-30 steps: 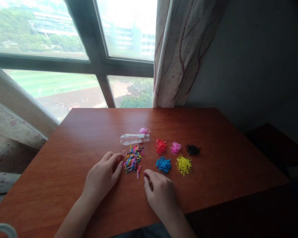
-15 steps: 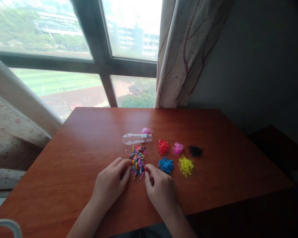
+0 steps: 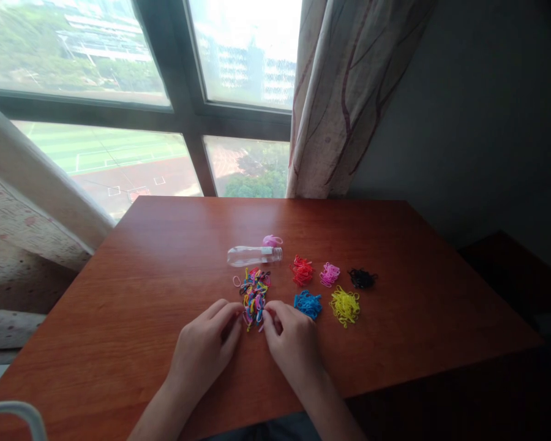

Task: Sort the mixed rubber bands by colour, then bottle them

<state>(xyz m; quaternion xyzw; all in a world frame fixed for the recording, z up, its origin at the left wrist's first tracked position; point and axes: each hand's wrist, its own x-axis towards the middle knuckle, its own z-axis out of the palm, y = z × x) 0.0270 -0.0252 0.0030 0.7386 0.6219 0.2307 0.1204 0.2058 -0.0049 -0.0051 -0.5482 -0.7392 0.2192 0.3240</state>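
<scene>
A mixed pile of small coloured rubber bands (image 3: 254, 294) lies on a reddish wooden table (image 3: 142, 275). My left hand (image 3: 206, 349) rests flat just left of the pile's near end, fingers loosely stretched toward it. On the pile's near right edge, my right hand (image 3: 290, 342) has its thumb and forefinger pinched together; what they hold is too small to make out. Right of the pile lie sorted heaps: red (image 3: 301, 271), pink (image 3: 329, 274), black (image 3: 362, 278), blue (image 3: 308, 304), yellow (image 3: 345, 305).
A clear plastic bottle (image 3: 253, 255) lies on its side behind the pile, with a pink cap (image 3: 272, 240) beside it. A single pink band (image 3: 236, 281) lies left of the pile. Behind the table are a window and a curtain (image 3: 344, 98). A white curved rim (image 3: 13, 416) shows bottom left.
My right hand has moved left and forward to the pile's near edge. My left hand slid right and nearer along the pile. The view shifted slightly.
</scene>
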